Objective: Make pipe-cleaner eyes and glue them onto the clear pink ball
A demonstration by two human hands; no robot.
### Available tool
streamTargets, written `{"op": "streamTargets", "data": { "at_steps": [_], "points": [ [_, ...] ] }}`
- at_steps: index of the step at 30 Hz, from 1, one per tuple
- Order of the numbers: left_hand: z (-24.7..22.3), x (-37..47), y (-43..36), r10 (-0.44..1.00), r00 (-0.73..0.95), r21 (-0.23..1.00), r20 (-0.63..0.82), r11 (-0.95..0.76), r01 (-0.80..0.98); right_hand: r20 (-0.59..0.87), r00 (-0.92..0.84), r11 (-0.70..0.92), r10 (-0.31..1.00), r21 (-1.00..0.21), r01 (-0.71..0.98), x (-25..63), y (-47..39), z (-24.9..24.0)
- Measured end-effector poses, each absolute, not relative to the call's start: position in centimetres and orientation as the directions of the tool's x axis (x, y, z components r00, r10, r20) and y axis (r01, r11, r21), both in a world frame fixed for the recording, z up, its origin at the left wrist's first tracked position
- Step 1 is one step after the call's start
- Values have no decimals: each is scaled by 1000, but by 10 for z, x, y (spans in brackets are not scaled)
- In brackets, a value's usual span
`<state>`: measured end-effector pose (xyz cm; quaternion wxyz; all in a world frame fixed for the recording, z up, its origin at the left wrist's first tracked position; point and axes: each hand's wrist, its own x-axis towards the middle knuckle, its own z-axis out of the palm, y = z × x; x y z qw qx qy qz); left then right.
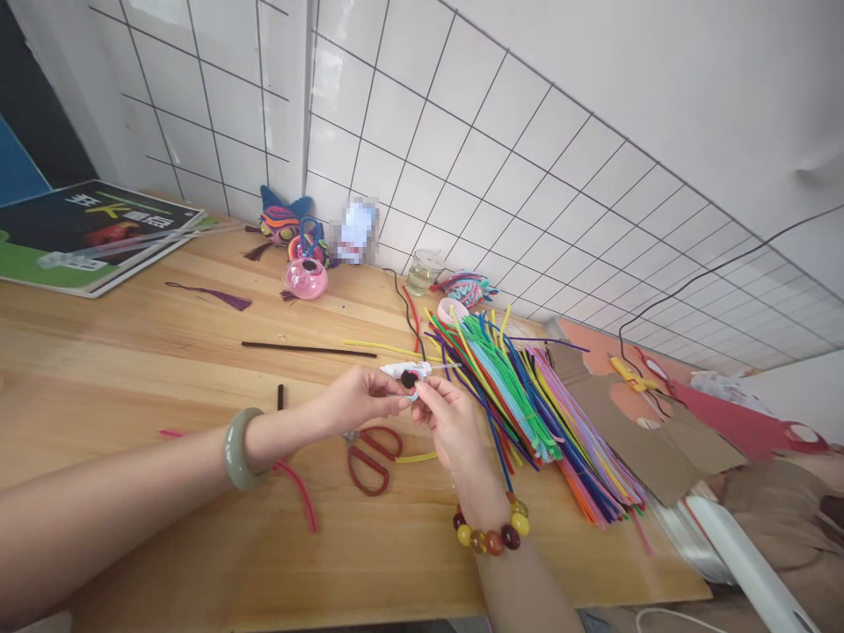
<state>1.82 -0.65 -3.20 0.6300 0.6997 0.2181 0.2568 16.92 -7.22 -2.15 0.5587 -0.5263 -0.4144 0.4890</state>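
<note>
The left hand and right hand pinch a small black-and-pink piece near the frame's centre, above a wooden tabletop where red-handled scissors lie and colourful pipe cleaners spread at right.

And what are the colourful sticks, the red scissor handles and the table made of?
Colourful sticks: probably fuzzy fibre; matte, with soft edges. Red scissor handles: likely plastic, smooth, evenly coloured. Table: wood or wood-look, slight sheen, with grain lines.

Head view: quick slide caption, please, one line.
Left hand and right hand hold a small dark piece over a wooden table, near red-handled scissors and colourful pipe cleaners.
</note>
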Motion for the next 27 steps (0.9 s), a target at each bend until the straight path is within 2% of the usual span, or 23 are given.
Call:
{"op": "streamTargets", "data": {
  "at_steps": [4,11,13,16,19,22,27],
  "points": [
    [-28,16,-6,662,736,978,139,-207,1,-46,181,-28,982,-994,-103,170,-71,-22],
    [-23,15,-6,741,657,955,141,-277,107,-22,177,-8,984,-997,-80,171,-71,-23],
    [-23,15,-7,746,642,926,178,-349,148,-10,183,3,983,-997,-72,171,-71,-23],
    [-23,13,-10,688,629,780,362,-593,200,1,203,15,979,-998,-66,169,-71,-24],
    [-23,10,-14,538,666,516,517,-816,258,9,237,26,971,-997,-68,165,-71,-24],
    [-24,8,-16,489,708,334,509,-871,361,2,243,22,970,-996,-81,159,-72,-24],
    [-27,7,-15,490,711,244,503,-870,428,-12,259,5,966,-998,-63,153,-73,-24]
  ]
}}
